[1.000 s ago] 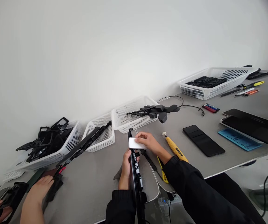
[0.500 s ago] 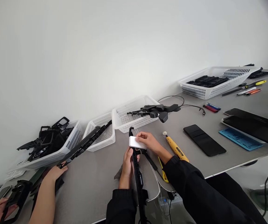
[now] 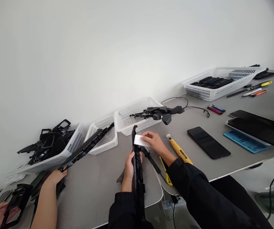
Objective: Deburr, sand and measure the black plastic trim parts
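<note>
My left hand (image 3: pixel 128 166) is wrapped round a long black plastic trim part (image 3: pixel 138 178), which stands out lengthwise from near my body over the table. In my right hand (image 3: pixel 154 142) a flat white block (image 3: pixel 141 140) is pinched between thumb and fingers. The block lies against the upper end of the trim part, on its right side. Just right of the part, a dark flat tool (image 3: pixel 152 162) and a yellow-handled cutter (image 3: pixel 167 175) lie on the table. A yellow rotary tool (image 3: pixel 180 150) with a round tip rests beside my right wrist.
White baskets (image 3: pixel 103 149) with black parts line the wall. Several black curved pieces (image 3: pixel 167 114) overhang one basket. Phones (image 3: pixel 208 143) and a blue tray (image 3: pixel 245 141) lie right. At left, a co-worker's hands (image 3: pixel 54 178) hold black parts. A cable (image 3: pixel 196 108) crosses the table.
The trim part has turned in my left hand and now shows a smoother, glossy side. The white block has shifted slightly right and up, from across the part to its right side.
</note>
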`<action>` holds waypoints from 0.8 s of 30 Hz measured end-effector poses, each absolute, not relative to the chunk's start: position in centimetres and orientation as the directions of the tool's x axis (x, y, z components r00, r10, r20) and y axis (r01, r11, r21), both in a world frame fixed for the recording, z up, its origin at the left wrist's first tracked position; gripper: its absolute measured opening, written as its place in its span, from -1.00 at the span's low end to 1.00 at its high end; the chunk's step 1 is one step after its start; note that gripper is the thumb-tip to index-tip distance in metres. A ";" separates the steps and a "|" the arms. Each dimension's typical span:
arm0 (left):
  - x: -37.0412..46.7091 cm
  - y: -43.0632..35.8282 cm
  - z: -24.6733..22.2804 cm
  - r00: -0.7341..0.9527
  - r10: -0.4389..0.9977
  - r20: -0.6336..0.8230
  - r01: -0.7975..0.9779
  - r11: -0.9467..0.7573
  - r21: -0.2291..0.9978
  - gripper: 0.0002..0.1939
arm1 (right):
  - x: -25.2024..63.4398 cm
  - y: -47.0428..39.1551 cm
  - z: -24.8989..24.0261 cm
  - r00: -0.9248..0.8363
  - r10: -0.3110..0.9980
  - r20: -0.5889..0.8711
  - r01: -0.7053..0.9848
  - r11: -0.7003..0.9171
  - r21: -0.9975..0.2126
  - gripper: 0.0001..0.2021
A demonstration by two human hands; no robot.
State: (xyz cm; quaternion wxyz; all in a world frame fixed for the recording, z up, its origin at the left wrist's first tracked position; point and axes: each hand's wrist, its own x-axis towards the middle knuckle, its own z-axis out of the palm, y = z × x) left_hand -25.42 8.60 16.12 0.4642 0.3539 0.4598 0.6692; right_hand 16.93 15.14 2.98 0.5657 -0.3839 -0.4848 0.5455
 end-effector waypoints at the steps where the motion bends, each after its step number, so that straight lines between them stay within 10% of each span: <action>1: -24.7 8.2 16.1 -0.300 0.953 0.030 -0.303 -0.125 0.945 -0.86 | 16.9 15.1 3.1 -0.066 0.988 0.139 -0.243 0.119 -0.963 -0.66; 14: -0.5 8.1 2.0 0.103 0.988 -0.119 -0.345 0.147 0.927 -0.60 | 17.0 15.0 2.9 0.013 0.985 0.175 -0.183 0.174 -0.968 -0.55; 24: 0.4 8.3 2.0 0.110 0.989 -0.096 -0.367 0.130 0.921 -0.60 | 16.6 15.2 2.4 0.020 0.992 0.126 -0.196 0.128 -0.972 -0.55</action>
